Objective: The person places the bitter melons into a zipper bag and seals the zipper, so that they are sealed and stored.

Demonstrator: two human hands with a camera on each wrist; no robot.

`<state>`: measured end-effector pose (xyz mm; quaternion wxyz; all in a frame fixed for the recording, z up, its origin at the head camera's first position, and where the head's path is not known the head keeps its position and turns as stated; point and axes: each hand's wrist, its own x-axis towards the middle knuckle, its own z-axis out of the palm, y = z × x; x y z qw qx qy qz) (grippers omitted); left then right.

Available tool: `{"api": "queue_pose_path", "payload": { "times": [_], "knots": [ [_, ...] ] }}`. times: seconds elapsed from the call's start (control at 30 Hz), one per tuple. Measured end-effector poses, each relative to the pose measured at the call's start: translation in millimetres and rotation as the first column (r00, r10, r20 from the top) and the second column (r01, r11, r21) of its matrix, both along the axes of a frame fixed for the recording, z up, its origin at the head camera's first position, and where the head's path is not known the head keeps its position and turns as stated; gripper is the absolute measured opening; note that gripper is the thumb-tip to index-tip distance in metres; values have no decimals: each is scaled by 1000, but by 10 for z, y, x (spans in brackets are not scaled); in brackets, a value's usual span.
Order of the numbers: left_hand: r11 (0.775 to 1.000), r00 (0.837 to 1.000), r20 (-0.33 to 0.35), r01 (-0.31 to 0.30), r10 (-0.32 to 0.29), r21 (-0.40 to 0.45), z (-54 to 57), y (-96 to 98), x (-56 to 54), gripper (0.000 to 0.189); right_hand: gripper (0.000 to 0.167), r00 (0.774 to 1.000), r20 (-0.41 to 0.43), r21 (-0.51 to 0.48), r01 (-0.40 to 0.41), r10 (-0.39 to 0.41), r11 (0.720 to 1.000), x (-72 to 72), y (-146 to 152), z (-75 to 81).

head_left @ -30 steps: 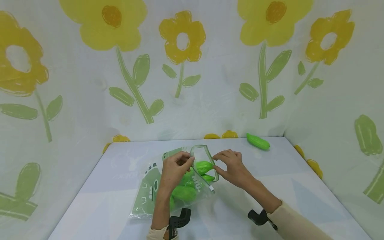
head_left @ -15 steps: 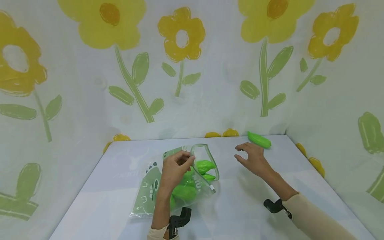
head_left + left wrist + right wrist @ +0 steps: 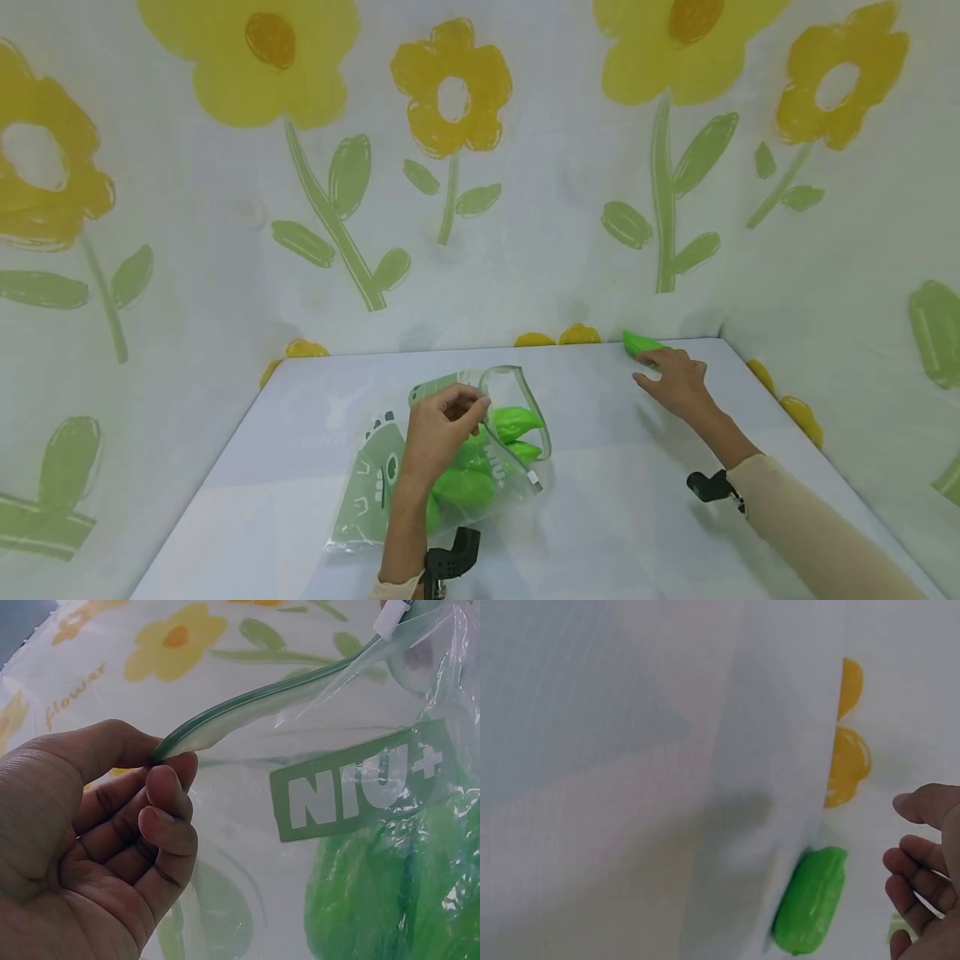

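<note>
At lower centre, the bag (image 3: 497, 461) is pinched by the left hand (image 3: 437, 429) — seemingly so it gapes — the right hand (image 3: 677, 382) spread near the gourd (image 3: 637, 342), right of centre.

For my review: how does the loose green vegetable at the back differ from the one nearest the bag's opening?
The loose vegetable lies on the table near its back edge; the bagged one lies inside the clear bag. The loose vegetable is on its own, whereas the bagged one is grouped with other green pieces. Both are bright green and elongated.
</note>
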<state>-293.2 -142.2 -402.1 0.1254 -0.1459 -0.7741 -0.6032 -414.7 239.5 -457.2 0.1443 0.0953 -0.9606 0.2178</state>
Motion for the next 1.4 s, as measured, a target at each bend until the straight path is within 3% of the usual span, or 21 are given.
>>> {"api": "queue_pose_path", "payload": {
  "times": [0.27, 0.57, 0.7, 0.9, 1.0, 1.4],
  "knots": [
    [1000, 1000, -5, -6, 6, -7, -4, 3, 2, 12, 52, 994, 49, 108, 87, -93, 990, -318, 343, -181],
    [999, 999, 17, -28, 29, -23, 2, -12, -14, 12, 67, 981, 129, 22, 145, -147, 989, -527, 592, -183],
    [999, 999, 23, -34, 34, -24, 4, -26, -16, 12, 67, 975, 160, 11, 156, -155, 988, -591, 634, -271],
    [999, 999, 31, -13, 14, -42, -38, -12, -22, 14, 58, 976, 132, 8, 173, -172, 985, -587, 669, -411],
    [999, 1000, 26, -9, 10, -42, -53, 6, 0, 15, 55, 981, 88, -6, 173, -172, 985, -507, 667, -445],
    [999, 1000, 19, -9, 10, -49, -36, 29, -15, 9, 52, 995, -23, -21, 95, -96, 995, -216, 477, -275]
  ]
}}
